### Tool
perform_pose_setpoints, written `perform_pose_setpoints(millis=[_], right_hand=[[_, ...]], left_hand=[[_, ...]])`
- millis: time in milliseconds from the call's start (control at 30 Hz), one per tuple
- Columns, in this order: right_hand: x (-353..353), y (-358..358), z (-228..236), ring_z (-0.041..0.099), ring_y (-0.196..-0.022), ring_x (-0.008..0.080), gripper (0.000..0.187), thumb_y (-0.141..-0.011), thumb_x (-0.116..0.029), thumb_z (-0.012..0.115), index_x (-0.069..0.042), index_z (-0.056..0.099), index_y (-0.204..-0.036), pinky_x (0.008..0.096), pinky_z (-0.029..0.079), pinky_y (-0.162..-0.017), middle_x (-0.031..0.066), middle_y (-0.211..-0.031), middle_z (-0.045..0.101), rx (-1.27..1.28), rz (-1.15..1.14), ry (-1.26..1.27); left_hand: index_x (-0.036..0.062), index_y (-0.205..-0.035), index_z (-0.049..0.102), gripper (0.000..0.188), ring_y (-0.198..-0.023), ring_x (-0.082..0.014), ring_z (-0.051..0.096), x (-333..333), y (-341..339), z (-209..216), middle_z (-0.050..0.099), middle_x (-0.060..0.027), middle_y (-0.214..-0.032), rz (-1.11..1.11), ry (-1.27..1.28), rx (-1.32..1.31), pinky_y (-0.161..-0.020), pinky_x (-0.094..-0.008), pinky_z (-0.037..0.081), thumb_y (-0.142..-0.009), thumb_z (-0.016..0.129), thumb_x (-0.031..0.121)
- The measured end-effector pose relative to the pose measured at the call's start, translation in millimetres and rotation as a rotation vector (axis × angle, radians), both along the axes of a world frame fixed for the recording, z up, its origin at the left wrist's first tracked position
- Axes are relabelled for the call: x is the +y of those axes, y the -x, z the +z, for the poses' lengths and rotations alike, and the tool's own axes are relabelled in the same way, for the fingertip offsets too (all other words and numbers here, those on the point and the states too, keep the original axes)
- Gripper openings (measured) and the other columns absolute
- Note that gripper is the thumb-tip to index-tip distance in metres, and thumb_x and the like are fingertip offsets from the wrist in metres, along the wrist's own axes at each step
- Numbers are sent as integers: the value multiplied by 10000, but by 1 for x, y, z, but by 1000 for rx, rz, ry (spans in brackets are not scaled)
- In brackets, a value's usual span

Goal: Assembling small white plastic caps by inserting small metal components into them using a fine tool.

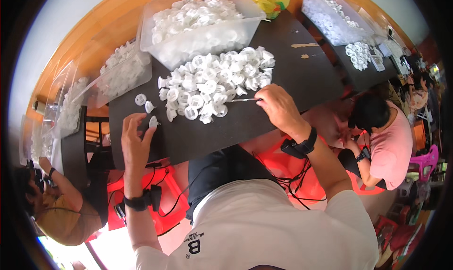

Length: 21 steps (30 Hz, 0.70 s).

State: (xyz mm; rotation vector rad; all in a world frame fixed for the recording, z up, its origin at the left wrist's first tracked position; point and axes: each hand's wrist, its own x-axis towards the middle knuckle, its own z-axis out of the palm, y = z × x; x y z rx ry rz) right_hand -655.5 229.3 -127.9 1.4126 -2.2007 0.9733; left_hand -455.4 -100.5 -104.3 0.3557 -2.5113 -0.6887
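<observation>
A heap of small white plastic parts (207,83), each with a round flange, lies on the dark table in front of me. My right hand (281,108) is closed around a slim metal tool (243,100) with a dark grip end; its tip reaches the right front edge of the heap. What kind of tool it is, I cannot make out. My left hand (134,140) is raised at the table's left side, thumb and fingers curved and apart. Right beside its thumb is a single white part (153,122). Two more loose parts (140,99) lie just beyond that hand.
Behind the heap stands a large clear bin (203,43) full of similar parts. More filled bins (125,74) line the left, and another bin (337,22) is at the far right. A yellow plastic bag (271,4) lies at the back. Co-workers (387,142) sit on both sides.
</observation>
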Motion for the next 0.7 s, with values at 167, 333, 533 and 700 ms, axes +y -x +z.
perform_pose_setpoints(millis=[167, 333, 533, 700], right_hand=[[3, -5, 4, 613, -772, 349, 171, -860, -21, 632, -46, 581, -1021, 416, 491, -665, 137, -879, 607, -61, -64, 37], [0, -8, 2, 642, -727, 325, 182, -852, -109, 697, -50, 604, -997, 378, 507, -623, 113, -876, 656, -55, -121, 42], [-2, -7, 0, 630, -623, 297, 146, -856, -225, 699, -90, 649, -833, 376, 471, -534, 93, -738, 638, -75, -243, -33], [-5, -4, -3, 611, -592, 284, 167, -838, -188, 717, -66, 628, -768, 362, 457, -527, 92, -689, 615, -23, -224, -85]], left_hand=[[50, -1139, 614, 355, -908, -230, 626, 0, 5, -12, 624, -87, -1085, 0, -9, -75, -749, -317, 515, -800, 712, 8], [43, -1149, 649, 295, -823, -133, 627, -9, -10, -17, 675, -60, -992, 132, -338, 100, -696, -262, 503, -856, 688, 39], [33, -1006, 677, 259, -602, -53, 505, -40, -41, -17, 596, 1, -715, 308, -603, 73, -534, -199, 391, -986, 558, 262], [32, -843, 618, 468, -817, -129, 581, -73, -72, -25, 639, -85, -876, 131, -744, 157, -721, -260, 456, -1032, 426, 415]])
